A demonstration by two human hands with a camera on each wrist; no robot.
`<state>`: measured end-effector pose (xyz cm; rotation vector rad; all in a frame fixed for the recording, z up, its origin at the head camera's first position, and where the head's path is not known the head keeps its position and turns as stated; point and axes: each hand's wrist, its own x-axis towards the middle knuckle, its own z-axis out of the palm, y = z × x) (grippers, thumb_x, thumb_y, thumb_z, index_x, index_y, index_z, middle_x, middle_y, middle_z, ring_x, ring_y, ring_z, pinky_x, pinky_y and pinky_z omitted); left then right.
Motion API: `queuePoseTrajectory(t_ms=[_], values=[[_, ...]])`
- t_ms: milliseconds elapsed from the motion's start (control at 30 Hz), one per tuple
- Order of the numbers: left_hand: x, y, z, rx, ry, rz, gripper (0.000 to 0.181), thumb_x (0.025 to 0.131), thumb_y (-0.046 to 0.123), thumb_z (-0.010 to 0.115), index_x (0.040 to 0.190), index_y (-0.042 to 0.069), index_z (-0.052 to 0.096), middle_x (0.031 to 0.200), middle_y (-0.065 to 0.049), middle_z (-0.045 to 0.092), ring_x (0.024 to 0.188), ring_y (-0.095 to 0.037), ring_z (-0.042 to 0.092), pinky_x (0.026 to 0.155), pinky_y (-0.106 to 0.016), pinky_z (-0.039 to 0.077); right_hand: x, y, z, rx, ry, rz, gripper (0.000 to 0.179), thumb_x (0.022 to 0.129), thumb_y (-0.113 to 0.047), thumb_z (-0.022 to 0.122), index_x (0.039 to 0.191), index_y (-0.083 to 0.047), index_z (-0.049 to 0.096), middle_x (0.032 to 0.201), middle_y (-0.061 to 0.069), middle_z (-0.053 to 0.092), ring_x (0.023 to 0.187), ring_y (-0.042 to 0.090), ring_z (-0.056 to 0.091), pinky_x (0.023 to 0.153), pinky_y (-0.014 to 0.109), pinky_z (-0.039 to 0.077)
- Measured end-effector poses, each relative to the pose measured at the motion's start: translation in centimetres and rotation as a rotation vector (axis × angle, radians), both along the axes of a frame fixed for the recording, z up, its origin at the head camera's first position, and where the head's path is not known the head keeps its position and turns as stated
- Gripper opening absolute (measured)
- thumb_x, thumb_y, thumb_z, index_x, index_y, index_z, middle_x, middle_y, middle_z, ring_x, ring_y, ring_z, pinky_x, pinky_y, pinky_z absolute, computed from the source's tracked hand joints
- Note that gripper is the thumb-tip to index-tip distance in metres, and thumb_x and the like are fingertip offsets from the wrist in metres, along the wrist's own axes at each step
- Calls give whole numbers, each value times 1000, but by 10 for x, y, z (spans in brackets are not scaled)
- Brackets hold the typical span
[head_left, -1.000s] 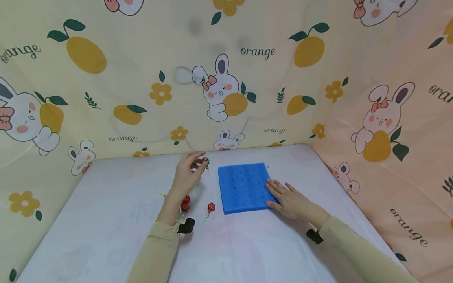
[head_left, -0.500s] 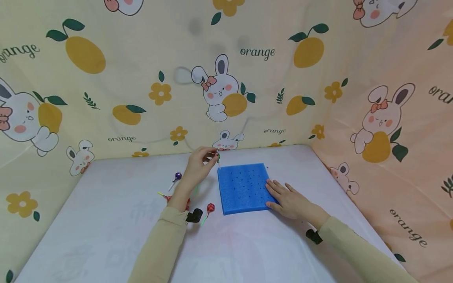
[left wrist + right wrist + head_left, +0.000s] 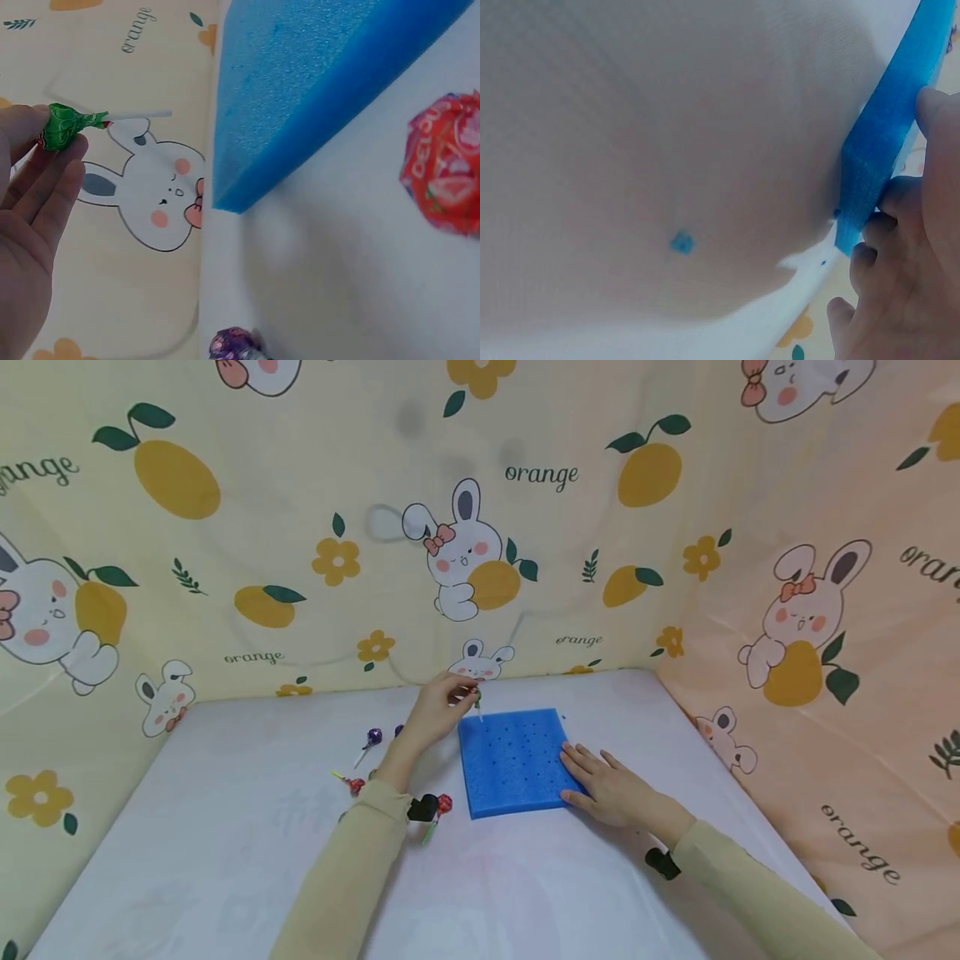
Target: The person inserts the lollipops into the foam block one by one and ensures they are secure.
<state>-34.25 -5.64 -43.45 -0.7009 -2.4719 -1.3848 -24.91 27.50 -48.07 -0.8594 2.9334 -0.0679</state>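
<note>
My left hand [image 3: 441,706] pinches a lollipop in a green wrapper [image 3: 64,127] by its candy end. Its white stick [image 3: 142,115] points down over the far left corner of a blue foam block [image 3: 517,760], which has many small holes in its top. The right hand [image 3: 611,785] lies with straight fingers on the block's right edge. In the right wrist view its fingers [image 3: 896,199] rest along the block's side.
Left of the block lie a purple lollipop [image 3: 372,737], a red one with a yellow stick [image 3: 355,786] and another red one [image 3: 445,803]. The left forearm hides part of this group. A blue foam crumb [image 3: 682,242] lies on the white tabletop [image 3: 525,893]. A printed cloth stands behind.
My left hand has moved right with the green lollipop, from beside the foam block to over its far left corner. The right hand has stayed in place on the block.
</note>
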Motion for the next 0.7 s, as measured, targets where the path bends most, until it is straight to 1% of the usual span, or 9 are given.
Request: queuePoseTrajectory(t_ms=[233,467,700], values=[[-5,7,-8,-17,-39,-10,25,101,10,68,125,2,71,119,-13,65,107,-24,69,92,-34,59,2,0,2,6,14,9,75,108,-50,48,161,1,31,169,20,27,154,41,27,121,65,24],[-9,11,-15,-23,-66,-16,22,101,8,69,121,1,71,120,-13,66,108,-25,71,92,-33,59,3,-1,1,6,-8,-5,76,109,-51,47,162,0,29,170,19,24,155,40,24,123,64,21],[-8,12,-17,-30,-103,-11,20,101,8,68,120,2,71,121,-13,65,109,-25,70,93,-34,59,1,-1,2,-6,-23,-15,76,108,-50,49,162,-1,29,170,19,23,155,42,23,123,65,19]])
